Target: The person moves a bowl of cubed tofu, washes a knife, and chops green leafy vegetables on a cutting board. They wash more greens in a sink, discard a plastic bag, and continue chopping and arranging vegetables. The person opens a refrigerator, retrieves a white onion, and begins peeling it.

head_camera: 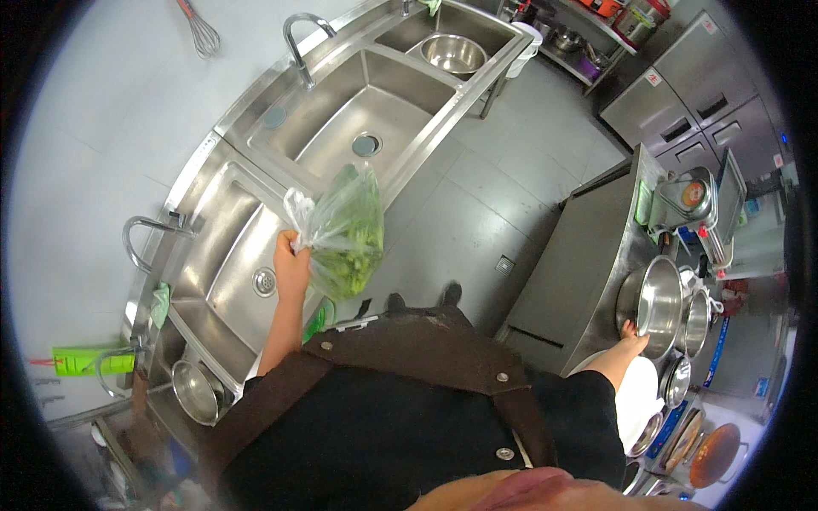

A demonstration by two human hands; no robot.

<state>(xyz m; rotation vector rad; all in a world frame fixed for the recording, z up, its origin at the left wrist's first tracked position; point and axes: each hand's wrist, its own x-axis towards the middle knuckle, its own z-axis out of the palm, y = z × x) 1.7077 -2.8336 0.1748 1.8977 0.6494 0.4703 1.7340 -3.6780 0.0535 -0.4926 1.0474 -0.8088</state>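
Note:
My left hand (293, 263) grips the gathered neck of a clear plastic bag (348, 233) with green leafy vegetables inside. The bag hangs near the front edge of the stainless steel sinks, between a deep basin (377, 118) and a second basin (246, 252). On the right, my right hand (632, 338) has its fingers on the rim of a large stainless steel bowl (660, 306) on the steel counter. Next to that bowl stands a smaller metal bowl (695, 322).
Curved faucets (297, 48) rise behind the basins. A metal bowl (454, 54) sits in the far basin, another bowl (195, 391) at the lower left. Lidded metal containers (687, 198) stand on the right counter (575, 255). Beyond are a steel cabinet (658, 108) and a floor drain (505, 265).

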